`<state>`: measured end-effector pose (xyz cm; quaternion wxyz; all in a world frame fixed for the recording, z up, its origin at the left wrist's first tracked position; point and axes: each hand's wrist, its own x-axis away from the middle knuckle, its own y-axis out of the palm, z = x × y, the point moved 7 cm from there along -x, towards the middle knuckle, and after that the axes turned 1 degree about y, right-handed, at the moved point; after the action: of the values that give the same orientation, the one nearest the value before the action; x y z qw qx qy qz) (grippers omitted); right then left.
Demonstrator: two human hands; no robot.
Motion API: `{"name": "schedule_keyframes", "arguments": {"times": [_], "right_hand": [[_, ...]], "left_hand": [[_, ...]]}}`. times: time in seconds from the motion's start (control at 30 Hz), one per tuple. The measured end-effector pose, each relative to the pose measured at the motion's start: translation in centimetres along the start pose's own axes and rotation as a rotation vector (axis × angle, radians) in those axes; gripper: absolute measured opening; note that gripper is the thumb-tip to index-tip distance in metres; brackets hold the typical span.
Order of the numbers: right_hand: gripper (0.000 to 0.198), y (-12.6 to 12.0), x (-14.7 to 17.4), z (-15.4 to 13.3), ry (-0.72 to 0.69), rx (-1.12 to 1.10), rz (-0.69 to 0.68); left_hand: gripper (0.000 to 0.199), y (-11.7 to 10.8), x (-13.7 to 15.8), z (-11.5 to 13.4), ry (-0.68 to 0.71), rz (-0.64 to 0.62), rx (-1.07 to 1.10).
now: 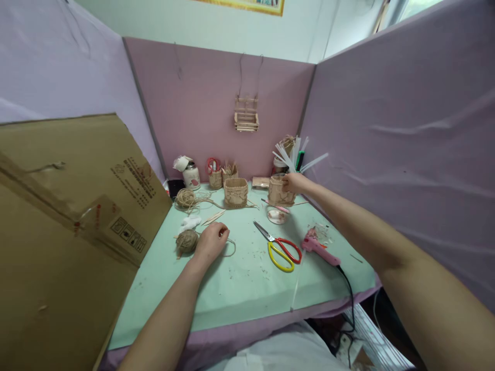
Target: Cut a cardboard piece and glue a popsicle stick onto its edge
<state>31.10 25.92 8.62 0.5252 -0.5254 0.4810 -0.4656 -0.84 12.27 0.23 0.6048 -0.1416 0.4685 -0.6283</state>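
Observation:
At the back right, my right hand (296,183) grips the near-side rim of a small tan woven-looking basket (279,195), fingers over its edge. A similar basket (235,194) stands to its left at mid-table. My left hand (212,241) rests on the table with its fingers curled closed; what they hold, if anything, is hidden. Beside it lie a ball of brown twine (187,241) and a loose strand of twine (232,248). Scissors (275,241) with one red and one yellow handle lie open between my arms.
A pink glue gun (320,249) with a black cord lies on the right. Clear glue sticks (294,154) fan out behind the right basket. A roll of tape (277,215) sits before it. A twine coil (185,199) and jar (192,176) stand back left; a cardboard box (77,247) borders the left.

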Motion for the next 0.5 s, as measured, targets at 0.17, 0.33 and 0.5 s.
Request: {"name": "schedule_keyframes", "arguments": {"times": [0.17,0.33,0.5], "right_hand": [[0.034,0.8,2.7,3.6,0.164,0.054,-0.011],[0.034,2.9,4.8,5.8,0.256,0.052,0.037],[0.034,4.1,5.1,6.5,0.244,-0.003,0.082]], "left_hand": [[0.015,0.1,0.0,0.1,0.014,-0.020,0.000],[0.015,0.1,-0.1,0.1,0.017,-0.029,-0.012],[0.017,0.2,-0.1,0.0,0.015,-0.027,-0.023]]}}
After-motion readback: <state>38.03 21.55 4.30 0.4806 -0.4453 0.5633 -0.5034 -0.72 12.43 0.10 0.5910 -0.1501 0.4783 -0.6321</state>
